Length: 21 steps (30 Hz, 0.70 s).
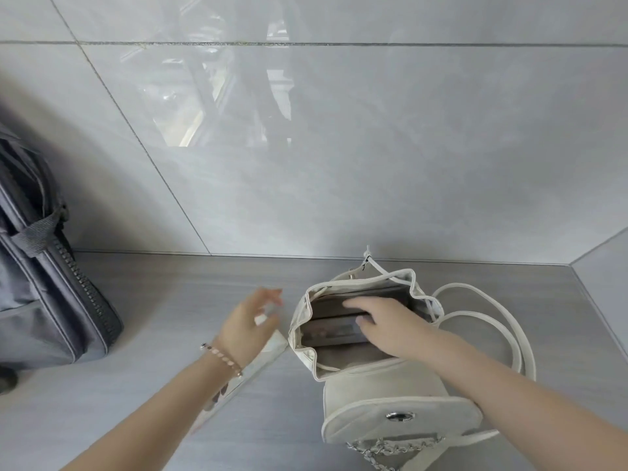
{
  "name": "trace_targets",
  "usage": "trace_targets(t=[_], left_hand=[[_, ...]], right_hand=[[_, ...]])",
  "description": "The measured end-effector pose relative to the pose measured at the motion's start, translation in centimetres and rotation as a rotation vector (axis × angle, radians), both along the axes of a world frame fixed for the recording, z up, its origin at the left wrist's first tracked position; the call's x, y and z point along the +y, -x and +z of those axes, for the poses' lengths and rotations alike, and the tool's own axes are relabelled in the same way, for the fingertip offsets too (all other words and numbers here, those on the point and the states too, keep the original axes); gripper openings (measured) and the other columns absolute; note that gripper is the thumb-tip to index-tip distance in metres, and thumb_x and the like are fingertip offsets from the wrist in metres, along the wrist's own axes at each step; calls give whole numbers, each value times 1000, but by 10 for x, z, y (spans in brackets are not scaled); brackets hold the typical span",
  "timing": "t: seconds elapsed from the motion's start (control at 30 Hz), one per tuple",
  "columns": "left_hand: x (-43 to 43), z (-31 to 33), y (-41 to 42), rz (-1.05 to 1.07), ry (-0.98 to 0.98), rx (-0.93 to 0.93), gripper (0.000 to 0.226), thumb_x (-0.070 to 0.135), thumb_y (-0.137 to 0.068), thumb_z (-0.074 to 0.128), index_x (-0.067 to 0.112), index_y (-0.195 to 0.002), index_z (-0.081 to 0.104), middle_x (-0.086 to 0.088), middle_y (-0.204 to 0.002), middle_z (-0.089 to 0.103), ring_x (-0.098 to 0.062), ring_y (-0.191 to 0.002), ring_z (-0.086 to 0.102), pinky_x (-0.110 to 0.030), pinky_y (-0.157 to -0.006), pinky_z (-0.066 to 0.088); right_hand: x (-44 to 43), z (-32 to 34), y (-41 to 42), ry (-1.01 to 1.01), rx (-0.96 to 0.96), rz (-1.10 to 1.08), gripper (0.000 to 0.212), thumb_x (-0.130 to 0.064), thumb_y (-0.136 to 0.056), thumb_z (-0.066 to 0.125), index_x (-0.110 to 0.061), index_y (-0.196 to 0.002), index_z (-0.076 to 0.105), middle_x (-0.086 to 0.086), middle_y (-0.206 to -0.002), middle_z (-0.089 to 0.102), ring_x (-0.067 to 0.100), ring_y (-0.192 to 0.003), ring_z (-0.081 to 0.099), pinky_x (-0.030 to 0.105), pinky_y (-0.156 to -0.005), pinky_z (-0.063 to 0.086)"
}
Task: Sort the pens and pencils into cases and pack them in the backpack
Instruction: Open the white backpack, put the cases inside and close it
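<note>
White backpack (pixel 380 385) stands open on the grey counter (pixel 170 300), mouth up, flap (pixel 401 419) folded toward the viewer, straps (pixel 492 311) trailing right toward the counter's angled edge; right hand (pixel 384 324) reaches into the mouth, fingers spread flat on a grey case (pixel 336 331) lying inside, grip not discernible; left hand (pixel 248 321) hovers just left of the backpack, fingers apart, holding nothing; a pale flat case (pixel 238 379) lies beneath the left wrist; dark bag (pixel 44 283) occupies the left end; bare counter between.
</note>
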<state>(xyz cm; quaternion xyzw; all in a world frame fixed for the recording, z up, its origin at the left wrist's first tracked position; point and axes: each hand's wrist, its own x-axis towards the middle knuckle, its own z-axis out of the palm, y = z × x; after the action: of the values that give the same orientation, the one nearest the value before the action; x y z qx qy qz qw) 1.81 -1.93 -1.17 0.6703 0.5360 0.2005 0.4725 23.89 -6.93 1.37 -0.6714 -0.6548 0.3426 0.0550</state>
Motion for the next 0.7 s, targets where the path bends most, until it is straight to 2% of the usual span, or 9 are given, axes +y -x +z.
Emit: trace_targets(t=[0.07,0.1,0.17,0.27,0.37,0.43,0.5,0.6,0.7], left_hand=[[-6,-21,20,-157,0,570,63,31,-83,64,15,-137,36,-5,-147,33,-20,-133,37,-24,-106,30],[-12,-33,28,-233,64,827,88,43,-79,65,17,-147,16,-9,-154,17,-25,-142,22,-32,-112,24],[-25,-46,35,-298,126,1096,107,54,-75,62,23,-149,-9,-10,-156,4,-29,-145,11,-41,-112,24],[-25,-46,41,-188,72,1043,97,44,-77,61,31,-149,-2,-6,-137,31,-28,-127,36,-37,-101,39],[-10,-13,35,31,6,804,98,38,-69,67,37,-147,9,-6,-122,36,-29,-119,32,-36,-101,39],[-3,28,19,81,-149,661,100,41,-64,68,41,-146,10,-3,-119,34,-25,-117,27,-35,-100,37],[-1,72,-2,-18,-302,593,104,51,-56,61,43,-146,9,1,-120,33,-22,-116,26,-33,-102,33],[-7,112,-34,-364,-459,700,104,57,-56,57,45,-145,4,3,-123,33,-20,-115,30,-30,-98,35],[-18,113,-65,-694,-558,884,98,57,-67,62,42,-145,3,0,-128,32,-24,-116,32,-34,-98,34]], right_hand=[[-8,12,-10,-74,32,-95,39,-16,-96,40,-22,-134,47,-2,-134,55,15,-121,50,12,-83,29],[-11,18,-13,-86,42,-131,39,-17,-96,39,-23,-134,46,-4,-135,53,13,-122,49,12,-84,28],[-13,26,-16,-69,82,-180,40,-18,-97,38,-23,-136,43,-6,-140,48,12,-128,44,16,-96,29],[-16,39,-20,-40,95,-186,37,-19,-96,41,-23,-132,48,-8,-139,48,11,-130,42,23,-105,30],[-23,50,-23,-58,121,-163,31,-21,-94,46,-26,-122,57,-14,-128,55,4,-121,47,18,-96,34],[-25,51,-25,-114,134,-184,27,-22,-93,48,-27,-116,61,-18,-115,59,-3,-106,51,14,-85,36],[-24,49,-27,-250,124,-305,24,-19,-91,50,-26,-111,63,-15,-110,59,0,-99,51,15,-81,35],[-22,41,-36,-468,-60,-432,34,-18,-88,55,-18,-122,54,-1,-127,51,17,-120,43,22,-92,34],[-25,31,-50,-227,-199,-432,56,-27,-86,58,-19,-138,37,5,-138,41,25,-127,40,34,-97,38]])
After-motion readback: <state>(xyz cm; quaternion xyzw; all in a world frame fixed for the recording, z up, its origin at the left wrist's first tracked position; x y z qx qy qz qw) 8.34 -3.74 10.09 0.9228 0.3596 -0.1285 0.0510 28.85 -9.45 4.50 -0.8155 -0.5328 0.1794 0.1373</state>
